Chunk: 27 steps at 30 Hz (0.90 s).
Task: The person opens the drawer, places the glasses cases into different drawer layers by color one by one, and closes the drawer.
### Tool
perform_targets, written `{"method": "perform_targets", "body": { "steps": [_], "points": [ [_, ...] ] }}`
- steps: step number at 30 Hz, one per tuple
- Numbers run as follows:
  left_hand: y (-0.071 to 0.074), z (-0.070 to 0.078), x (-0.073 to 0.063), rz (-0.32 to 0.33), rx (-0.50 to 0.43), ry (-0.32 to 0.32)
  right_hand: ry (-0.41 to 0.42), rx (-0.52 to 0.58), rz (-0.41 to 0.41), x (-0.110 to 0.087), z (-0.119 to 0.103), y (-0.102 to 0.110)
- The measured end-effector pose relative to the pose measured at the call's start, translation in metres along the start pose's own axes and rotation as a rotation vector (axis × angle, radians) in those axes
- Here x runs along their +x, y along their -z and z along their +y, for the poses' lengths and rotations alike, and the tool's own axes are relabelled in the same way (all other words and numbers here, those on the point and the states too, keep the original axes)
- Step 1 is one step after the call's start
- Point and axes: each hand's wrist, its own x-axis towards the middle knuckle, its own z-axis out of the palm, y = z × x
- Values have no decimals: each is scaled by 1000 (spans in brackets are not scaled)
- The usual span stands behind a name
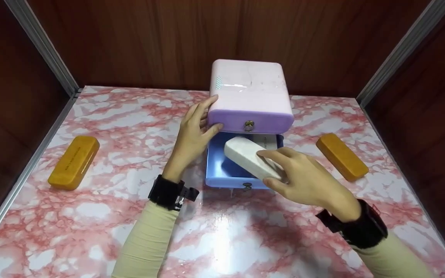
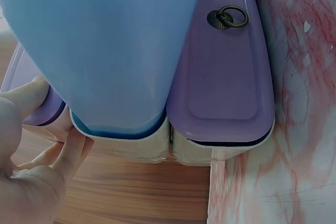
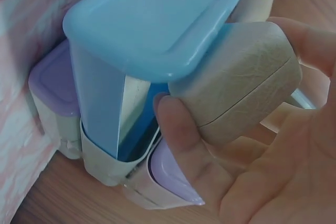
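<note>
While right fingers [image 1: 274,155] grip a case [image 1: 243,154], the drawer [image 1: 224,182] perhaps holds another [image 1: 265,141].

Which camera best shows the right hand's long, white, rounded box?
The head view, because the white box shows most of its length. The right wrist view shows its seamed end; the left wrist view doesn't show it.

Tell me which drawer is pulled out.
The blue drawer, the middle one of the stack; the upper purple drawer and lower purple drawer are both pushed in.
</note>
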Motion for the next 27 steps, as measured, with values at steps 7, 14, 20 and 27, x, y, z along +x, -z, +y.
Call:
{"method": "perform_targets", "body": {
  "steps": [7, 14, 20, 27],
  "points": [
    [1, 0, 0, 2, 2, -4, 11, -19, 2, 14, -6, -7],
    [0, 0, 1, 1, -8, -1, -42, -21, -8, 25, -13, -10],
    [1, 0, 1, 1, -6, -10, -76, -85, -10, 34, -24, -13],
    [1, 0, 0, -3, -1, -14, -95, -137, 36, 43, -37, -22]
  ]
}}
